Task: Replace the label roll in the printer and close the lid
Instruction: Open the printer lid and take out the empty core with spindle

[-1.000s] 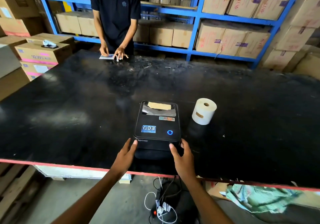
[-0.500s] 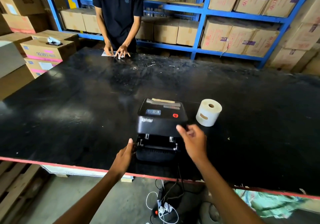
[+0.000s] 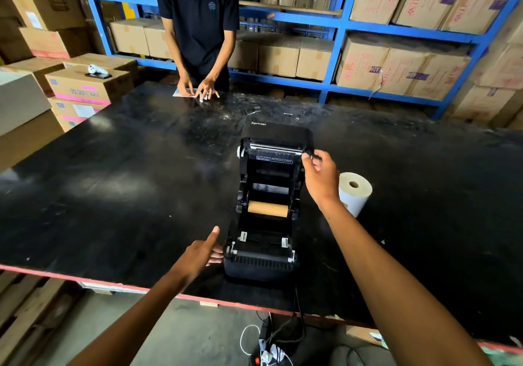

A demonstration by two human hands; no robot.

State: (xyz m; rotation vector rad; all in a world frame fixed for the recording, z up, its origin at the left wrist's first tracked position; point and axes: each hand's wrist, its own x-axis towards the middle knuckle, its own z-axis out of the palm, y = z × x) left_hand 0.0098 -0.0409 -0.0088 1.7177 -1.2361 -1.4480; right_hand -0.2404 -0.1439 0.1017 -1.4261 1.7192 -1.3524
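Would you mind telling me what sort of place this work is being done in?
Probably a warehouse or packing room: blue steel shelving stacked with taped cardboard cartons, more cartons piled beside a black worktable, and a label printer open on it.

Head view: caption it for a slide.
Right hand holds the black label printer's lid open, exposing a bare brown cardboard core.

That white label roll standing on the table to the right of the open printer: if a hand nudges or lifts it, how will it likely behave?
The label roll stands on its flat end, so a light nudge probably slides it rather than rolls it. Tipped onto its round side, it would likely roll across the smooth table. It looks fully wound and thick, so probably firm and fairly heavy for its size.
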